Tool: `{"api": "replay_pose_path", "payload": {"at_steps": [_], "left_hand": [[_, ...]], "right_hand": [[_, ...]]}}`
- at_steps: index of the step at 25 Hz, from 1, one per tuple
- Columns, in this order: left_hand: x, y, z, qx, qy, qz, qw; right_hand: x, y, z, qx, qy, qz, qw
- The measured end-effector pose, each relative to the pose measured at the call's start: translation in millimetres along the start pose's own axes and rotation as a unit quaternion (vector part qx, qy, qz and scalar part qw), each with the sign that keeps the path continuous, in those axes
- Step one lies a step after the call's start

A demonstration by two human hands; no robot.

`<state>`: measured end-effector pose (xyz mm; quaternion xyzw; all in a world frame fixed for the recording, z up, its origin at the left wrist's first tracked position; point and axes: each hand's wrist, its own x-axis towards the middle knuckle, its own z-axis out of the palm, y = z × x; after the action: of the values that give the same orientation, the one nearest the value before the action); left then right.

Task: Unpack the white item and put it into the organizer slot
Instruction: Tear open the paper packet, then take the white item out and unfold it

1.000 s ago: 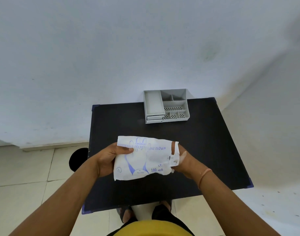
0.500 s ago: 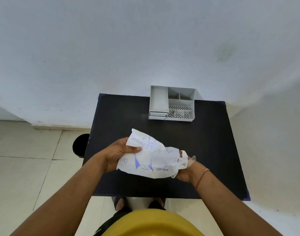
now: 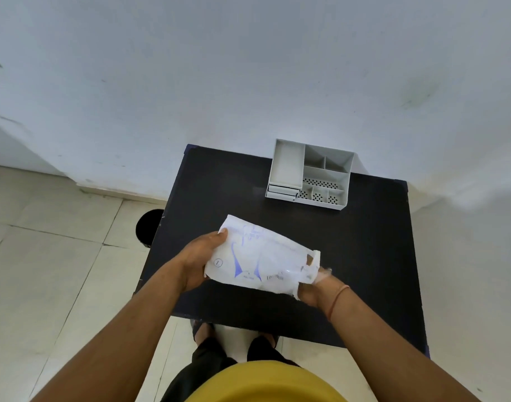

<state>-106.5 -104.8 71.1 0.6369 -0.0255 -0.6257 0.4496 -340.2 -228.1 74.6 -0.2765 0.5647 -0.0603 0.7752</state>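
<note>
A white plastic packet point(image 3: 260, 256) with blue print is held above the near half of the black table point(image 3: 364, 245). My left hand point(image 3: 199, 259) grips its left end, thumb on top. My right hand point(image 3: 312, 291) holds the torn right end, where thin clear plastic sticks out; most of that hand is hidden behind the packet. The grey organizer point(image 3: 309, 174) stands at the table's far edge by the wall, with one long slot on its left and several smaller compartments on its right.
A white wall rises right behind the table. A round black object point(image 3: 148, 227) stands on the tiled floor left of the table. My feet show under the table's near edge.
The camera has swung left, so table and organizer sit further right in view. The packet has tilted, its left end higher and its right end lower. Both hands keep their hold.
</note>
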Motion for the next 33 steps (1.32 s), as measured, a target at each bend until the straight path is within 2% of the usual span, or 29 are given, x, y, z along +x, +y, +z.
{"api": "replay_pose_path", "payload": {"at_steps": [2, 4, 8, 11, 15, 18, 20, 21, 22, 24, 25, 26, 28, 29, 31, 33], "left_hand": [[5.5, -6.5, -11.4, -0.013, 0.049, 0.013, 0.999], [12.8, -15.4, -29.9, -0.014, 0.071, 0.022, 0.997], [28.7, -33.2, -71.5, 0.005, 0.126, 0.012, 0.992], [50.2, -52.1, -101.9, 0.067, 0.193, -0.015, 0.979], [81.4, -74.9, -129.4, 0.107, 0.229, -0.084, 0.964], [84.4, -72.7, -123.8, 0.213, 0.293, -0.063, 0.93], [72.0, -59.6, -109.9, 0.304, 0.35, 0.018, 0.886], [63.8, -52.9, -97.3, 0.314, 0.342, 0.065, 0.884], [52.3, -43.8, -79.3, 0.289, 0.296, 0.094, 0.905], [25.3, -23.6, -30.4, 0.097, 0.12, 0.05, 0.987], [14.1, -15.7, -10.0, -0.022, 0.023, 0.014, 0.999], [5.6, -8.3, 4.8, -0.115, -0.035, -0.012, 0.993], [-3.6, 5.7, 16.2, -0.223, -0.08, -0.045, 0.97], [-6.6, 11.7, 14.7, -0.248, -0.084, -0.053, 0.964], [-9.2, 19.3, 4.1, -0.257, -0.087, -0.053, 0.961], [-5.9, 24.3, -13.1, -0.275, -0.126, -0.053, 0.952]], "right_hand": [[7.2, -5.7, 3.1, -0.09, -0.056, -0.021, 0.994], [5.4, -13.3, -0.2, -0.174, -0.06, -0.057, 0.981], [18.0, -11.3, -28.8, -0.218, 0.025, -0.08, 0.972], [26.5, -5.3, -31.7, -0.232, 0.092, -0.09, 0.964], [39.3, 11.7, -24.3, -0.253, 0.13, -0.115, 0.952], [38.6, 16.0, -2.2, -0.247, 0.133, -0.136, 0.95], [37.5, 17.9, 15.9, -0.273, 0.157, -0.164, 0.935], [35.6, 18.2, 26.0, -0.305, 0.174, -0.194, 0.916], [32.2, 19.0, 36.8, -0.347, 0.195, -0.239, 0.886], [23.1, 25.2, 58.4, -0.421, 0.221, -0.354, 0.806], [17.2, 31.5, 71.9, -0.443, 0.218, -0.401, 0.772], [10.3, 38.7, 86.8, -0.467, 0.2, -0.425, 0.749], [0.7, 58.1, 110.4, -0.508, 0.151, -0.439, 0.725], [-5.1, 63.8, 117.3, -0.508, 0.132, -0.434, 0.732], [-24.1, 58.0, 123.3, -0.429, 0.129, -0.409, 0.795], [-41.3, 42.6, 121.5, -0.289, 0.191, -0.401, 0.848]]}}
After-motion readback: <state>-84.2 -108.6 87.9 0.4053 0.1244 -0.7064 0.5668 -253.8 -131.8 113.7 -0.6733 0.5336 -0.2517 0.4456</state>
